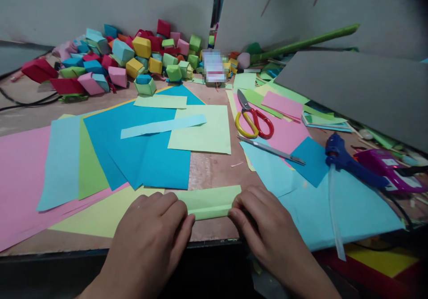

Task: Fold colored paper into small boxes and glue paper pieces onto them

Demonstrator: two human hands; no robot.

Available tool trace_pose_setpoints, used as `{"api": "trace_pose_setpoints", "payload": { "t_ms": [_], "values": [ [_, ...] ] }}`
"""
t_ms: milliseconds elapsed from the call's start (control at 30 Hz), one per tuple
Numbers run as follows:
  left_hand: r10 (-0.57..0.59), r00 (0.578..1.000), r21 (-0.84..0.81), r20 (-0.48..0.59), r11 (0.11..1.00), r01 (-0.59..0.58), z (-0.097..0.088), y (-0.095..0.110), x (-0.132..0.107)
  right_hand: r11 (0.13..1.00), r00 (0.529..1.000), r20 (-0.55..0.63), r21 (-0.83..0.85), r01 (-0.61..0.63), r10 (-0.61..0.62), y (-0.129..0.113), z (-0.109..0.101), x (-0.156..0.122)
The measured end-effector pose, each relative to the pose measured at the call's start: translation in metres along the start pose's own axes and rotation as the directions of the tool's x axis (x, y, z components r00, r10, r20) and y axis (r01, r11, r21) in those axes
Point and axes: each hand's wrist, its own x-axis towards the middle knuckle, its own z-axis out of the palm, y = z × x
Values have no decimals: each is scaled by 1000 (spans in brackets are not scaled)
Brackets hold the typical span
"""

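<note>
A light green paper strip [210,201] lies at the table's near edge, its front side folded up along its length. My left hand [154,227] pinches the strip's left end, with the thumb at the fold. At the right end, my right hand [261,218] grips it between thumb and curled fingers. Just beyond are a pale green sheet [214,134], a narrow light blue strip [160,126] and blue sheets [163,169]. A pale yellow sheet [90,218] reaches under my left hand.
Scissors [256,120] with red and yellow handles and a utility knife [272,148] lie right of centre. A blue glue gun [351,163] with a glue stick rests on light blue paper [361,214]. Folded paper boxes [123,51] pile up at the back left; a grey board [354,85] leans in at right.
</note>
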Motion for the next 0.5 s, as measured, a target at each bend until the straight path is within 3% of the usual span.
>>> {"api": "trace_pose_setpoints", "payload": {
  "t_ms": [133,500],
  "values": [
    [-4,1000,34,-19,999,5,-1,0,0,999,1000,-22,-41,2,-3,1,3,0],
    [-50,996,41,72,998,47,-1,0,2,994,999,-52,-111,-7,1,-1,7,4]
  ]
}}
